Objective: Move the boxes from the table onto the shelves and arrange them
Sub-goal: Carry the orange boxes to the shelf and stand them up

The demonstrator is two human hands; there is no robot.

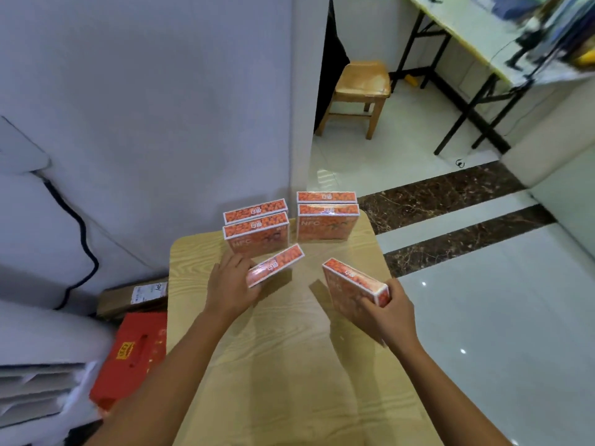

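Several orange boxes with white edges are on a light wooden table [289,365]. Two stand upright one behind the other at the far left [257,235], and two more at the far right [326,222]. My left hand [230,283] grips a tilted orange box [275,265] just in front of the left pair. My right hand [384,312] holds another orange box [352,284] by its near end, lifted and angled over the table's right side. No shelves are in view.
A grey wall runs behind the table. On the floor at the left lie a red gift bag [132,358] and a cardboard parcel [135,297]. Across the glossy tiled floor stand a wooden stool [360,91] and a folding table [476,46].
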